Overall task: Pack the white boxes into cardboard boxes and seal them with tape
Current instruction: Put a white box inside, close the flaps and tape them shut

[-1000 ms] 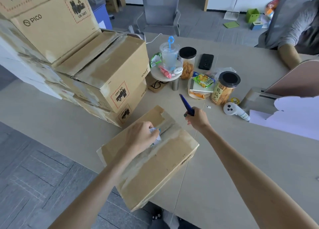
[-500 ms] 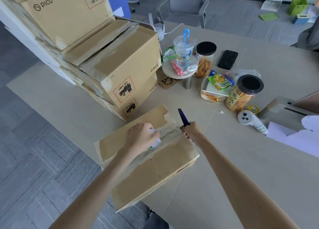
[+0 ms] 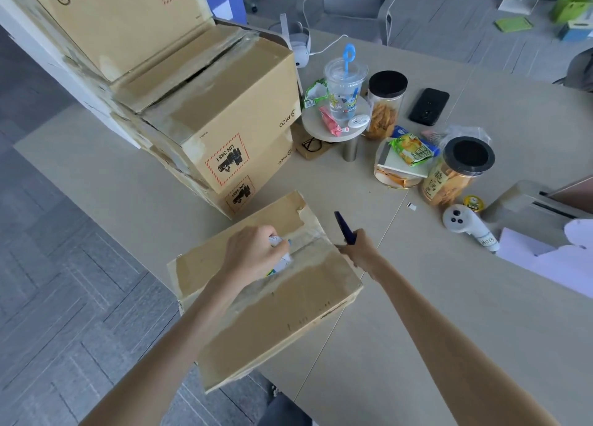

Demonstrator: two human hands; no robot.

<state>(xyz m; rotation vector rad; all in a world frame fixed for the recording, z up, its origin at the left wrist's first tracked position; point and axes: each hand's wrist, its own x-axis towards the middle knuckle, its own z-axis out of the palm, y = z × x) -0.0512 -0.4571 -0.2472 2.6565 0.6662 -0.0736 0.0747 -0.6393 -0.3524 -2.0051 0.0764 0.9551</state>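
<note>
Cardboard box (image 3: 272, 316) lies closed at the near edge of the table (image 3: 449, 313), its near corner jutting out past the edge over the grey floor. A strip of clear tape runs along the seam between its top flaps, and the far flap is torn at one corner. My left hand (image 3: 253, 252) rests on the middle of that seam, fingers curled around a small white item (image 3: 282, 256) with blue and green print. It is mostly hidden under my fingers, so I cannot tell exactly what it is. My right hand (image 3: 361, 252) is at the far right end of the seam, just beside the box's edge, closed around a blue cutter (image 3: 345, 228) that points up and away from me. To the far left stands a stack of boxes (image 3: 224, 114) printed with PICO and red-bordered labels; its lowest box sits close to the far corner of mine. On the right, further back, is a clutter of things — a clear cup (image 3: 345, 88) with a blue straw, two black-lidded jars (image 3: 386, 105) of snacks, a black phone (image 3: 429, 106), snack packets and a white controller (image 3: 465, 226).
</note>
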